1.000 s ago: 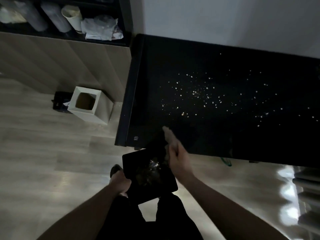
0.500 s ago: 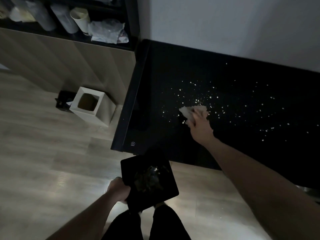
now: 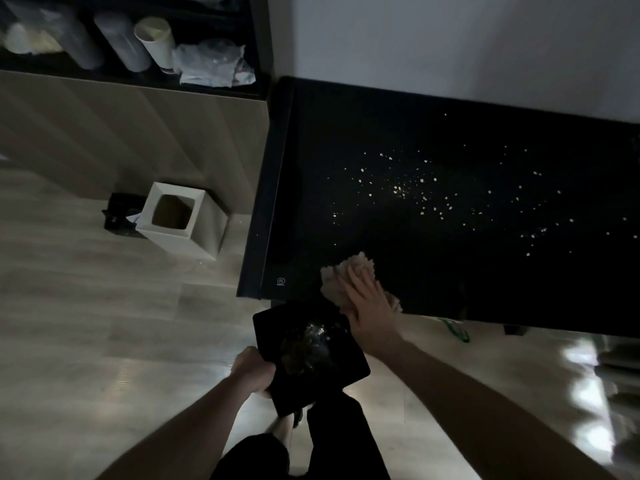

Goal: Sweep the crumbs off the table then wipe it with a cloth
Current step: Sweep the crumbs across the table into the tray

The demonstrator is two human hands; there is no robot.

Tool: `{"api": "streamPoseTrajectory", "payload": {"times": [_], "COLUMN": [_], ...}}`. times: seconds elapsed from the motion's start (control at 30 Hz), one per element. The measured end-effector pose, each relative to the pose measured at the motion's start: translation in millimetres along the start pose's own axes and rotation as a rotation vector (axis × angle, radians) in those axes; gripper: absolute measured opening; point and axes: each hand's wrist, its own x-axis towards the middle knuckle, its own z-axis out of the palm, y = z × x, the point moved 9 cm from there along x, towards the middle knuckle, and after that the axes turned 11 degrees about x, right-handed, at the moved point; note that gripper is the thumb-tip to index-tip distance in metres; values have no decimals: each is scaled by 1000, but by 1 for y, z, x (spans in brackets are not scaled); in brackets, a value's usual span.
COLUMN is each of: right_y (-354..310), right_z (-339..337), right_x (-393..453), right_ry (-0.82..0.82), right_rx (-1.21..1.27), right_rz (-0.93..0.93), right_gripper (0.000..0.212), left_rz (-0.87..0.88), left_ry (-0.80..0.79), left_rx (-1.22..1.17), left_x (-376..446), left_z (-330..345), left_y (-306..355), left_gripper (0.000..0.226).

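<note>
A black table (image 3: 450,278) stands against the wall, with pale crumbs (image 3: 422,195) scattered over its middle and right. My right hand (image 3: 372,303) presses a crumpled beige cloth (image 3: 341,275) flat at the table's front edge, near the left corner. My left hand (image 3: 252,372) grips a black square tray (image 3: 311,351) by its left edge, held just below the table edge under the cloth. A small pile of crumbs lies on the tray.
A white square bin (image 3: 176,216) stands on the wooden floor left of the table, with a dark object (image 3: 119,213) behind it. A shelf (image 3: 131,39) holds cups and a crumpled bag. My legs are below the tray.
My right hand has pulled the cloth from the middle of the table back to the front edge above the tray. The tray has barely moved.
</note>
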Motion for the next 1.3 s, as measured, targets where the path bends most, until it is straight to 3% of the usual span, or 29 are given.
{"api": "streamPoseTrajectory", "payload": {"times": [0.17, 0.3, 0.43, 0.53, 0.67, 0.83, 0.97, 1.07, 1.17, 1.3], "right_y": [-18, -24, -48, -38, -28, -39, -28, -19, -8, 11], "right_z": [20, 25, -13, -51, -108, -156, -168, -161, -134, -111], "right_x": [-33, -58, -61, -34, 31, 122, 189, 228, 254, 260], "right_ry": [-44, -153, -45, 113, 210, 298, 320, 219, -28, -138], "right_rx": [74, 211, 349, 412, 472, 284, 189, 19, -192, -316], "right_rz": [-62, 9, -47, 4, 38, -48, -13, 23, 35, 121], "right_gripper": [66, 59, 54, 43, 43, 49, 55, 60, 67, 74], "left_rz": [17, 17, 11, 22, 22, -4, -19, -12, 12, 5], "left_ry": [14, 17, 14, 10, 34, 7, 3, 13, 14, 22], "left_rx": [57, 68, 81, 66, 106, 112, 142, 179, 201, 194], "left_x": [46, 38, 38, 35, -6, -20, -25, -21, -17, -9], "left_z": [13, 8, 10, 12, -5, -5, -4, -1, 4, 9], "left_y": [-27, -24, -23, -19, 7, 21, 30, 35, 40, 36], "left_gripper": [34, 35, 39, 41, 34, 29, 29, 21, 10, 25]}}
